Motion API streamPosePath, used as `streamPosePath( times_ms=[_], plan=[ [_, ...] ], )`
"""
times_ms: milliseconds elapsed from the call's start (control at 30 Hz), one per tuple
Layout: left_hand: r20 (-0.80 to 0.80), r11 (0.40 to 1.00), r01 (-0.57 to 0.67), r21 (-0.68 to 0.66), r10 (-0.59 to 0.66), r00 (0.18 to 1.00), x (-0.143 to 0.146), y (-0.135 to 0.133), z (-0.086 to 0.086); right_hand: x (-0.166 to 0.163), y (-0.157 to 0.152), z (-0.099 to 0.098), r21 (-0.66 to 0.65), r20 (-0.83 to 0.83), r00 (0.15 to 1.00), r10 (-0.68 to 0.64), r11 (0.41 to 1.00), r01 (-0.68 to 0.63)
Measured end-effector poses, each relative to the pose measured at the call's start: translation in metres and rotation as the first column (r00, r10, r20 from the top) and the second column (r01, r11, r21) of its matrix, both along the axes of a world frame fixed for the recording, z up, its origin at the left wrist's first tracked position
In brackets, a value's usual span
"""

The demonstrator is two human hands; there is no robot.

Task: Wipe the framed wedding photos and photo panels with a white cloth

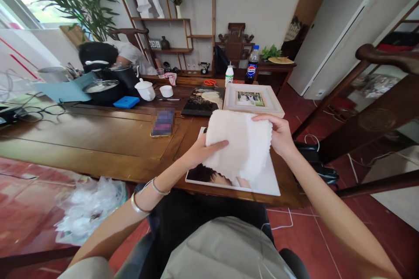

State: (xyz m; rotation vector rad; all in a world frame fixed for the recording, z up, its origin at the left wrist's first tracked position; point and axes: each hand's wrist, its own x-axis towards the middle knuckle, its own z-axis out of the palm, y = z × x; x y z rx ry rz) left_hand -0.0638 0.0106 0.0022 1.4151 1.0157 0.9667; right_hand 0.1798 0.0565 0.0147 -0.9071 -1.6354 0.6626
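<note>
A white cloth with a scalloped edge is stretched between my two hands. My left hand pinches its left side, thumb on top and the other fingers hidden behind it. At the upper right edge, my right hand grips it between thumb and fingers. Under the cloth, a flat white-edged photo panel lies at the table's front edge; the cloth covers much of its picture.
Behind the cloth lie a dark photo panel and a white picture frame. A phone, a white teapot, a cup, a cola bottle and orange scissors are on the wooden table. A person leans over at the far left.
</note>
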Motion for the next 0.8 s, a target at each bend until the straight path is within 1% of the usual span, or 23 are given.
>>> streamPosePath(
  times_ms=[33, 67, 100, 133, 167, 200, 233, 267, 300, 333, 400, 467, 500, 567, 600, 633, 700, 733, 800],
  plan=[
    [-0.092, 0.989, -0.068, 0.135, 0.080, 0.993, 0.001, -0.001, 0.005, 0.001, -0.006, 0.007, 0.038, 0.039, 0.999, -0.020, 0.999, 0.018],
    [-0.180, 0.947, -0.126, 0.295, 0.185, 0.966, 0.002, -0.002, 0.011, 0.000, -0.016, 0.015, 0.086, 0.070, 0.995, -0.064, 0.995, 0.058],
    [-0.250, 0.874, -0.163, 0.459, 0.303, 0.920, 0.003, -0.004, 0.017, -0.002, -0.028, 0.023, 0.144, 0.088, 0.985, -0.149, 0.980, 0.135],
    [-0.295, 0.783, -0.173, 0.598, 0.415, 0.860, 0.006, -0.006, 0.023, -0.007, -0.042, 0.029, 0.187, 0.098, 0.970, -0.222, 0.962, 0.201],
    [-0.317, 0.695, -0.161, 0.701, 0.506, 0.802, 0.010, -0.008, 0.029, -0.014, -0.056, 0.033, 0.208, 0.116, 0.962, -0.249, 0.953, 0.221],
    [-0.329, 0.629, -0.135, 0.765, 0.563, 0.758, 0.016, -0.011, 0.034, -0.022, -0.071, 0.035, 0.200, 0.166, 0.962, -0.217, 0.963, 0.182],
    [-0.339, 0.589, -0.107, 0.801, 0.593, 0.730, 0.024, -0.013, 0.037, -0.031, -0.083, 0.035, 0.168, 0.200, 0.966, -0.166, 0.977, 0.133],
    [-0.345, 0.564, -0.084, 0.821, 0.608, 0.715, 0.033, -0.016, 0.038, -0.040, -0.092, 0.033, 0.100, 0.205, 0.973, -0.105, 0.991, 0.086],
    [-0.351, 0.546, -0.062, 0.835, 0.617, 0.705, 0.042, -0.018, 0.038, -0.047, -0.097, 0.030, 0.014, 0.174, 0.984, -0.044, 0.999, 0.043],
    [-0.358, 0.525, -0.036, 0.850, 0.628, 0.691, 0.050, -0.021, 0.037, -0.052, -0.098, 0.026, -0.074, 0.097, 0.995, 0.003, 0.997, 0.004],
    [-0.394, 0.465, 0.054, 0.884, 0.676, 0.623, 0.066, -0.026, 0.030, -0.056, -0.092, 0.023, -0.243, -0.156, 0.987, 0.047, 0.966, -0.085],
    [-0.441, 0.392, 0.206, 0.897, 0.744, 0.503, 0.077, -0.031, 0.022, -0.052, -0.082, 0.024, -0.350, -0.430, 0.902, 0.033, 0.915, -0.200],
    [-0.462, 0.367, 0.286, 0.885, 0.771, 0.439, 0.080, -0.035, 0.018, -0.048, -0.077, 0.026, -0.374, -0.531, 0.847, 0.016, 0.892, -0.252],
    [-0.493, 0.352, 0.397, 0.848, 0.798, 0.347, 0.083, -0.044, 0.013, -0.042, -0.072, 0.028, -0.395, -0.640, 0.767, -0.030, 0.870, -0.296],
    [-0.508, 0.358, 0.423, 0.832, 0.797, 0.326, 0.084, -0.050, 0.013, -0.040, -0.071, 0.028, -0.401, -0.658, 0.751, -0.060, 0.871, -0.282],
    [-0.527, 0.372, 0.436, 0.820, 0.788, 0.318, 0.084, -0.055, 0.012, -0.039, -0.072, 0.025, -0.399, -0.663, 0.743, -0.091, 0.882, -0.249],
    [-0.553, 0.388, 0.443, 0.808, 0.759, 0.343, 0.083, -0.066, 0.013, -0.040, -0.074, 0.018, -0.372, -0.660, 0.739, -0.136, 0.913, -0.165],
    [-0.561, 0.385, 0.451, 0.805, 0.742, 0.367, 0.083, -0.070, 0.013, -0.040, -0.075, 0.014, -0.353, -0.656, 0.741, -0.143, 0.926, -0.134],
    [-0.558, 0.355, 0.468, 0.809, 0.714, 0.423, 0.085, -0.073, 0.011, -0.040, -0.076, 0.007, -0.323, -0.650, 0.746, -0.145, 0.941, -0.099]
  ],
)
